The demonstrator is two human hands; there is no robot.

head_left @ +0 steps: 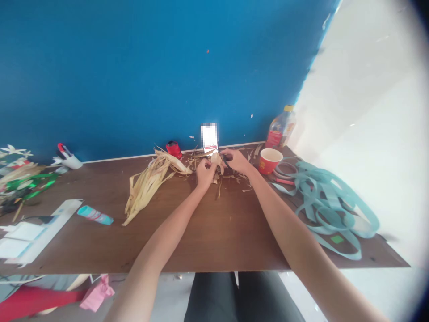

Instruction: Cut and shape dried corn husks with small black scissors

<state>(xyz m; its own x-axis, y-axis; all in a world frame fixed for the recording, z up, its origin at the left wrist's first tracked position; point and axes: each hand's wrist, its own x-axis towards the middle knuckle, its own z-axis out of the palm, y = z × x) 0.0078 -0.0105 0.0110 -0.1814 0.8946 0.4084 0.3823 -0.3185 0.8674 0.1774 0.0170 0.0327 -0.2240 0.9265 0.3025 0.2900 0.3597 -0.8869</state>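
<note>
Beside the dried corn husks [147,190], the left hand [205,173] pinches a pale husk [215,157] steadily, close to a dark tool [225,161] clenched in the right hand [237,161].

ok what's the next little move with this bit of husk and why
Probably snip the pale husk bit held in your left hand with the dark scissors, if that's what they are, in your right hand, since their tip seems to sit right at it.

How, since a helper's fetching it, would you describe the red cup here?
Start at the brown table against the blue wall. At its far right, just beyond the person's right hand, stands a red cup. It is the only cup, with a plastic bottle behind it and pale blue strips beside it.
</note>
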